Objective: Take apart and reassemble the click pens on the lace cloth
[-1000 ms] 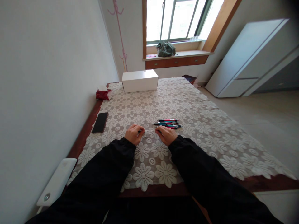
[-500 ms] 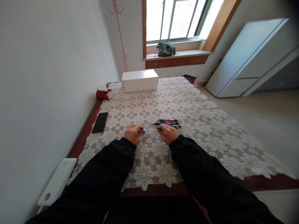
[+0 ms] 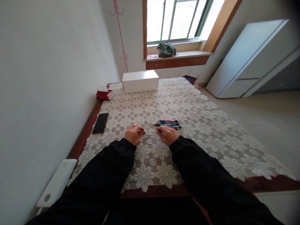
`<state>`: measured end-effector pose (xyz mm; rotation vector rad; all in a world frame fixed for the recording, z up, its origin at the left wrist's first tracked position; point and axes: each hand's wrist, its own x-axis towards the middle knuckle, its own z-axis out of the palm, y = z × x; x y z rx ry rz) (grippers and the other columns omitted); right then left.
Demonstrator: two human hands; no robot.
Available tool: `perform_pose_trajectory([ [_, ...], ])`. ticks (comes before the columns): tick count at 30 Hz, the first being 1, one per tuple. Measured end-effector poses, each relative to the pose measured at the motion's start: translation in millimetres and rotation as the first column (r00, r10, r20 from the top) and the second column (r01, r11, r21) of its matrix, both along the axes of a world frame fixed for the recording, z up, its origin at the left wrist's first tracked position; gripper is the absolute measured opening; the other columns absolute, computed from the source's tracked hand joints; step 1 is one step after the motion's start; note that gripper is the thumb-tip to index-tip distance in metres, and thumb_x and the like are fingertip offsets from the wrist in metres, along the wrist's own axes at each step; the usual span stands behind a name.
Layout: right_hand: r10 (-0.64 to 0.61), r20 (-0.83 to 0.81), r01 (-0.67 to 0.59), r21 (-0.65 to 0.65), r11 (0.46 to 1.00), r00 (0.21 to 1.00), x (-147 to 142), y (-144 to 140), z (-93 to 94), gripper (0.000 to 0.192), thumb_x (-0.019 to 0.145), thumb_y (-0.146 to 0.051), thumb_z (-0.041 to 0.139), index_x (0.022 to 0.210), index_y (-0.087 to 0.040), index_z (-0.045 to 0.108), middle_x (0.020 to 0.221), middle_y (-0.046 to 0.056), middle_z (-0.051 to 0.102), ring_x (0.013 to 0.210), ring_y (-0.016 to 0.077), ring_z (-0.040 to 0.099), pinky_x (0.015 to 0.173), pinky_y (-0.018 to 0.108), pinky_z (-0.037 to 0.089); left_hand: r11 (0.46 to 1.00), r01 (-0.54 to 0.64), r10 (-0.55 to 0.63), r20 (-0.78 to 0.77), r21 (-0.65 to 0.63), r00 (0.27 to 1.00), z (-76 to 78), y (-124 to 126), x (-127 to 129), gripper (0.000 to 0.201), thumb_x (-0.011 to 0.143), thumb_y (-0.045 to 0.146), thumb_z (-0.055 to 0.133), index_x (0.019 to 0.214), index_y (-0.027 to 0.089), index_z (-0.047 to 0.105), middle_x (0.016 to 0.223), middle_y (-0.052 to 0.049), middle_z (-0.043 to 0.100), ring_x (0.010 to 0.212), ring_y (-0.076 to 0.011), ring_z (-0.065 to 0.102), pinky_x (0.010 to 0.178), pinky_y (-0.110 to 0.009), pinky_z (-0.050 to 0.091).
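While both hands pinch it, I see a thin pen refill (image 3: 151, 131) stretched between them.
My left hand (image 3: 132, 135) grips one end, my right hand (image 3: 169, 135) the other, just above the lace-covered surface (image 3: 199, 118). A pile of pens (image 3: 169, 124) lies just beyond the right hand; a black phone (image 3: 100, 123) sits well to the left.

1. Thin white refill-like rod with a dark tip (image 3: 151, 131): held level, left to right, just above the lace tablecloth; each end is pinched by one hand, dark tip toward the left.
2. Small pile of red, teal and black pens (image 3: 169, 124): lying flat, roughly parallel, just beyond the rod's right end.
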<state>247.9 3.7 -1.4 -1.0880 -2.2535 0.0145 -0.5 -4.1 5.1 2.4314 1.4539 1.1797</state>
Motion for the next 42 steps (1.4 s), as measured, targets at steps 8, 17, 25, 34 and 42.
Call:
perform_pose_trajectory([
  [8,0.060,-0.042,-0.059,0.022,0.998,0.997,-3,-1,-0.6,0.020,0.101,-0.033,0.047,0.095,-0.021,0.062,0.088,0.006,0.071,0.086,0.0197,0.066,0.074,0.030,0.052,0.999,0.036,-0.036,-0.022,-0.005,0.999,1.0,0,1,0.003,0.087,0.023,0.066,0.084,0.022,0.068,0.082,-0.003,0.073,0.083,-0.0187,0.067,0.081,-0.033,0.055],
  [17,0.017,-0.051,-0.016,0.033,0.999,0.999,-2,-5,7.2,0.016,0.099,-0.029,0.050,0.094,-0.022,0.063,0.087,0.006,0.071,0.084,0.0203,0.065,0.075,0.031,0.050,1.000,-0.005,0.005,-0.030,-0.006,1.000,1.4,-1,0,0.002,0.085,0.021,0.066,0.084,0.022,0.067,0.083,-0.004,0.071,0.083,-0.0194,0.067,0.081,-0.034,0.055],
  [25,0.024,-0.071,-0.023,0.011,1.000,0.997,-2,-3,2.5,0.015,0.099,-0.030,0.051,0.094,-0.023,0.063,0.087,0.005,0.071,0.084,0.0195,0.065,0.075,0.030,0.050,1.000,-0.005,0.005,-0.030,-0.015,1.000,0.8,-1,0,0.003,0.085,0.020,0.064,0.085,0.022,0.066,0.083,-0.004,0.072,0.084,-0.0196,0.066,0.080,-0.033,0.055],
  [34,0.046,-0.029,-0.046,-0.013,0.999,0.999,-1,-3,3.6,0.017,0.100,-0.031,0.049,0.095,-0.023,0.063,0.089,0.006,0.072,0.085,0.0203,0.067,0.076,0.031,0.052,1.000,0.005,-0.003,-0.063,0.021,0.998,2.4,-1,0,0.004,0.086,0.020,0.063,0.084,0.022,0.066,0.082,-0.004,0.072,0.084,-0.0199,0.066,0.080,-0.034,0.054],
  [42,0.121,-0.056,-0.123,-0.039,0.992,0.991,-4,-5,-2.8,0.018,0.100,-0.033,0.049,0.106,-0.022,0.061,0.099,0.008,0.073,0.087,0.0200,0.069,0.079,0.031,0.054,0.995,0.083,-0.073,-0.170,0.048,0.983,3.7,-5,5,0.013,0.093,0.030,0.059,0.087,0.023,0.068,0.083,-0.003,0.075,0.089,-0.0200,0.066,0.083,-0.035,0.051],
])
